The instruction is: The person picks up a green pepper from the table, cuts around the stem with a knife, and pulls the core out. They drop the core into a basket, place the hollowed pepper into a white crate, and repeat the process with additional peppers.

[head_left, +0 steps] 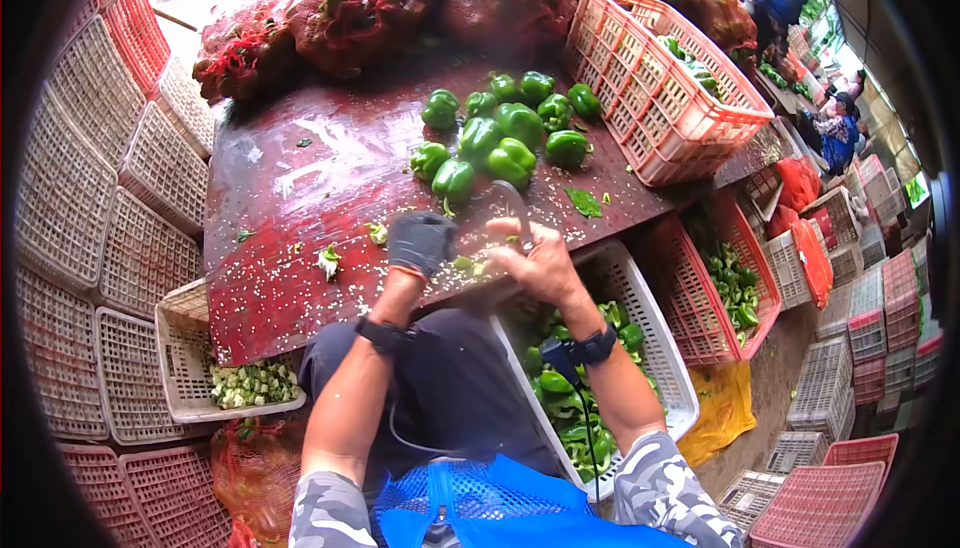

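Observation:
My left hand (421,244), in a dark glove, is over the table's near edge with its fingers curled; whether anything is inside it is hidden. To its right, my bare right hand (540,263) holds a small curved knife (514,206), its hooked blade pointing up and away from me. Just beyond both hands lies a cluster of green bell peppers (480,138) on the dark red table (290,218). Pale seeds, a cut pepper core (328,262) and a green scrap (583,202) are scattered on the tabletop.
A white crate (680,403) of peppers stands below my right arm, beside a red crate (690,323). Pepper cores fill part of a left crate (180,378). A pink crate (650,98) and mesh sacks (360,13) occupy the table's back. Co-workers (835,133) are at right.

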`<state>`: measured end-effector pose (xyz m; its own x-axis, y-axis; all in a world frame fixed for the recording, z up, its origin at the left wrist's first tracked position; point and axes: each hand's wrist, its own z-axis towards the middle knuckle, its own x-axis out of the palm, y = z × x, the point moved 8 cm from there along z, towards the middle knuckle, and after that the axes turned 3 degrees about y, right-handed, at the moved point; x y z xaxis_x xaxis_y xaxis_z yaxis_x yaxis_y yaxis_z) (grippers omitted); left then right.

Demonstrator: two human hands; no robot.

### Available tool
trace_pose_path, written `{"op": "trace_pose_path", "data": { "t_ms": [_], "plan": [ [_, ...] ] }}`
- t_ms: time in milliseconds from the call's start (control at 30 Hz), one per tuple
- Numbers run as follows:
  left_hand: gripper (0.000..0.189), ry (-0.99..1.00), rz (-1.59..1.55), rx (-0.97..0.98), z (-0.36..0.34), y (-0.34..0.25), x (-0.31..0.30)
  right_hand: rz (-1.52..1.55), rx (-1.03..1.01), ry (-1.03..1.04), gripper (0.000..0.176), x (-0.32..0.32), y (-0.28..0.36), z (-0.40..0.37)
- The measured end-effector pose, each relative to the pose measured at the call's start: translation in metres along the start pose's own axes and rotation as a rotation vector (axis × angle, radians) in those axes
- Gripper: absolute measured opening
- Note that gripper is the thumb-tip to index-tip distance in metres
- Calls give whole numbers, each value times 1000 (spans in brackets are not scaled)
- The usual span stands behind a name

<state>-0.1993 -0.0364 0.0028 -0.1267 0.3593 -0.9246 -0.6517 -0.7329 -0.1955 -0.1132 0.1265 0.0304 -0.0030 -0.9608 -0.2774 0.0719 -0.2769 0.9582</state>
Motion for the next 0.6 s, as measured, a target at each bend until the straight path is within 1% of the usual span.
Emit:
{"op": "trace_pose_path", "data": {
  "t_ms": [33, 100, 133, 167, 200, 233, 267, 300, 333, 367, 400, 433, 500, 533, 567, 600],
  "plan": [
    [18, 330, 159, -52, 4, 20, 5, -55, -65, -60, 44, -5, 0, 14],
    [25, 388, -564, -609, -8, 75, 1, -190, -105, -155, 48, -8, 1, 37],
    [25, 384, -563, -610, -12, 88, 9, -404, -253, -151, 53, -1, 14, 51],
    [31, 191, -489, -565, -11, 101, 8, -525, -231, -97, 61, 6, 12, 67],
    [37, 2, -413, -517, -14, 109, 4, -641, -306, -108, 63, 13, 7, 82],
    [37, -3, -411, -517, -17, 110, 8, -756, -385, -122, 65, 21, 9, 94],
    [41, -111, -471, -524, -19, 110, 6, -759, -301, -71, 67, 25, -2, 108],
    [45, -227, -522, -537, -24, 113, -2, -809, -288, -64, 71, 29, -9, 120],
    [50, -194, -511, -552, -24, 109, -8, -835, -232, -8, 73, 34, -16, 132],
    [48, -237, -526, -508, -24, 111, -3, -862, -178, 46, 75, 37, -21, 142],
    [44, -269, -518, -505, -25, 108, -8, -814, -166, 126, 78, 40, -39, 156],
    [41, -298, -514, -501, -25, 104, -12, -798, -233, 66, 73, 38, -27, 156],
    [49, -313, -507, -498, -23, 97, -22, -635, -120, 96, 65, 35, -15, 152],
    [55, -313, -508, -502, -23, 93, -27, -489, -62, 75, 60, 33, -16, 146],
    [55, -311, -510, -508, -24, 92, -32, -490, -59, 80, 60, 36, -26, 143],
    [59, -381, -526, -422, -22, 85, -42, -303, 48, 3, 59, 31, -49, 141]
  ]
}}
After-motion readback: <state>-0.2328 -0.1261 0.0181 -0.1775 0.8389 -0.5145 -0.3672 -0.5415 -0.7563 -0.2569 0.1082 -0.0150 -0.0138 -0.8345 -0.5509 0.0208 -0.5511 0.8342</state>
